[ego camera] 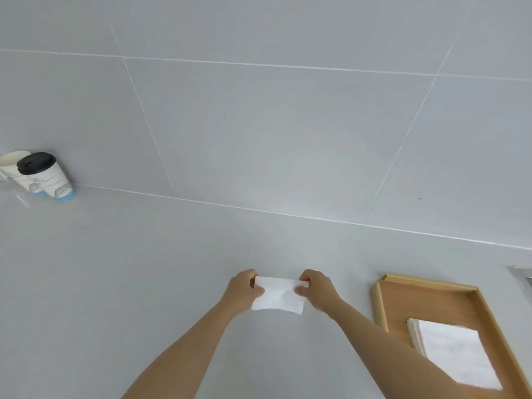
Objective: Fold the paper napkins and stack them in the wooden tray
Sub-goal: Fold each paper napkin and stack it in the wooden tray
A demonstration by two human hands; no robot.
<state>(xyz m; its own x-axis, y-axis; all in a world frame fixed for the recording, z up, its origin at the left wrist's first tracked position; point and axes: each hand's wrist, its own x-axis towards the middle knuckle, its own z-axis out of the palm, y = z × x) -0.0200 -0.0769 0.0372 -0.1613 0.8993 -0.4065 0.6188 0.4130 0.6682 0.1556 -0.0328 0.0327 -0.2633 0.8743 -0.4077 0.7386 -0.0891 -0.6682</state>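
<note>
Folding | left hand (243,289), right hand (315,289) pinching white paper napkin (277,296) ends, long axis crosswise | light rectangular wooden tray (431,298) just right, nearer right hand

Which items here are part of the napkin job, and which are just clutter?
Job:
- napkin, held at its ends by the left hand and right hand
- wooden tray
- stack of napkins already in the tray

Lying about:
- lidded paper cup at far left by the wall
- open paper cup behind it
- metal object at right edge, cut off, unidentifiable
</note>
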